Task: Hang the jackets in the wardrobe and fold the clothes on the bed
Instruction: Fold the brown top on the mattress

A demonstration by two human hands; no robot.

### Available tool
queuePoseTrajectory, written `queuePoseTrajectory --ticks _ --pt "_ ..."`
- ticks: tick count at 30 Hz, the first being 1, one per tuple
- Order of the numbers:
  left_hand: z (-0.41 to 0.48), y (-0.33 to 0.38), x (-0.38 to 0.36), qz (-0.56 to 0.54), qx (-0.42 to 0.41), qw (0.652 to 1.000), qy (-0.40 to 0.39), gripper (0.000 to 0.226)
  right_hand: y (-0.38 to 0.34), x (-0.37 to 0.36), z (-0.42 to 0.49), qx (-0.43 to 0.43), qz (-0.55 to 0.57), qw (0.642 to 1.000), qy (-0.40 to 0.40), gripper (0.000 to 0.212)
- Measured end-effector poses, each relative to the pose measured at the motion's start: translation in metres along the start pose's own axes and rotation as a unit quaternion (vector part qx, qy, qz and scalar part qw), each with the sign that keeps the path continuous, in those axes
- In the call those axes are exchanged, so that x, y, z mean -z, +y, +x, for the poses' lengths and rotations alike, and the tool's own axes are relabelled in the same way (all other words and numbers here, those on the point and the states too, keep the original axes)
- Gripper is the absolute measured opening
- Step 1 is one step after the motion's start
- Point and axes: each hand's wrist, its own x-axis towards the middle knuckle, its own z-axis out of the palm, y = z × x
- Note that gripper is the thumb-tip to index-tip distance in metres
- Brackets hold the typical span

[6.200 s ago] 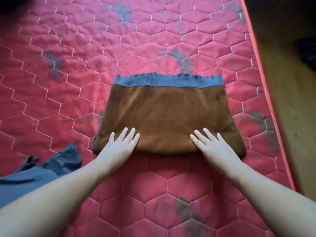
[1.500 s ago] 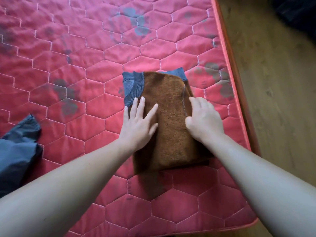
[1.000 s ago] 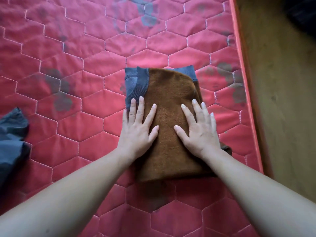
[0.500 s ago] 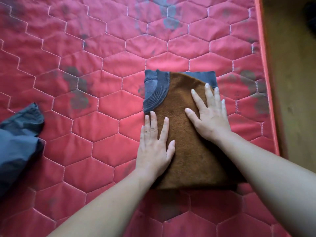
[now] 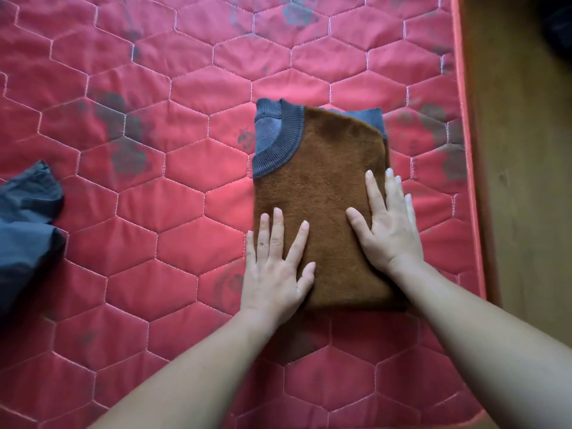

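Landmark: I take every place from the brown sweater (image 5: 322, 212), folded into a narrow block that lies flat on the red quilted mattress (image 5: 154, 212).
Sweater's place: the mattress's right edge runs just right of the sweater, with wooden floor (image 5: 526, 181) beyond it.
Long axis: it runs straight away from me, with the grey-blue ribbed collar (image 5: 278, 140) at the sweater's far-left corner and a closed fold at its near end.
Left hand (image 5: 275, 274): flat on the sweater's near-left edge, fingers (image 5: 277, 230) straight and spread, gripping nothing; the outer side of the palm hangs off onto the mattress.
Right hand (image 5: 390, 233): flat on the sweater's right half, a little farther up than the left, fingers (image 5: 373, 196) straight and holding nothing; the outer ones reach the sweater's right edge.
Step, as I read it: both palms are pressing the fold smooth, so this piece looks about finished.
Next piece: a blue-grey garment (image 5: 24, 227) lies crumpled well to the left of the sweater.
The relation that counts: that garment is on the left hand's side, so I judge the left hand the nearer one to reach it, while the right would have to cross the sweater.
Risk: lifting the palms carelessly could spring the top layer open.
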Motion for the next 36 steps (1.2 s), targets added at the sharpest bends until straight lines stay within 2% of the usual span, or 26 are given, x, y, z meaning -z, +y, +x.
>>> queuePoseTrajectory --ticks 6,10,13,16,18,20,22,24,26,28,30,32,33,34,36 --pt "-0.002 -0.007 0.006 0.004 -0.018 1.0 -0.013 0.072 0.013 0.003 -0.059 0.005 -0.028 1.0 -0.01 0.075" --pt "-0.001 -0.006 0.003 -0.01 -0.023 1.0 -0.012 0.072 0.023 -0.007 -0.064 -0.005 -0.007 1.0 0.003 0.073" --pt "0.0 -0.002 0.009 -0.084 -0.019 0.996 -0.006 0.074 0.02 -0.007 -0.061 -0.018 -0.004 1.0 -0.002 0.074" --pt "-0.008 0.007 0.03 -0.261 0.106 0.959 0.033 0.093 -0.006 -0.006 -0.076 -0.086 0.099 0.991 -0.038 0.075" --pt "-0.004 -0.001 0.048 -0.313 0.194 0.929 0.04 0.1 -0.035 -0.008 -0.097 -0.112 0.152 0.98 -0.061 0.079" --pt "0.005 -0.026 0.063 -0.305 0.243 0.921 -0.014 0.094 -0.061 -0.003 -0.12 -0.118 0.115 0.979 -0.124 0.085" --pt "0.014 -0.063 0.079 -0.286 0.257 0.917 -0.105 0.077 -0.086 0.013 -0.131 -0.098 0.004 0.969 -0.226 0.087" --pt "0.019 -0.096 0.097 -0.284 0.226 0.912 -0.192 0.06 -0.11 0.037 -0.12 -0.029 -0.12 0.956 -0.267 0.069" --pt "0.029 -0.125 0.112 -0.255 0.165 0.919 -0.251 0.05 -0.131 0.055 -0.088 0.054 -0.154 0.962 -0.218 0.042" --pt "0.049 -0.147 0.127 -0.217 0.098 0.932 -0.274 0.052 -0.147 0.062 -0.041 0.094 -0.112 0.983 -0.114 0.039" --pt "0.07 -0.163 0.141 -0.158 0.052 0.953 -0.254 0.061 -0.153 0.061 0.014 0.062 -0.033 0.996 -0.062 0.058" --pt "0.081 -0.178 0.144 -0.08 0.074 0.979 -0.171 0.075 -0.152 0.055 0.059 -0.027 0.065 0.991 -0.111 0.084" --pt "0.079 -0.182 0.145 -0.063 0.118 0.984 -0.118 0.082 -0.151 0.051 0.073 -0.064 0.101 0.984 -0.136 0.092" --pt "0.073 -0.183 0.144 -0.091 0.175 0.978 -0.063 0.088 -0.145 0.043 0.082 -0.096 0.126 0.976 -0.148 0.097" --pt "0.048 -0.182 0.137 -0.228 0.3 0.926 0.03 0.097 -0.137 0.032 0.085 -0.149 0.182 0.964 -0.125 0.1"
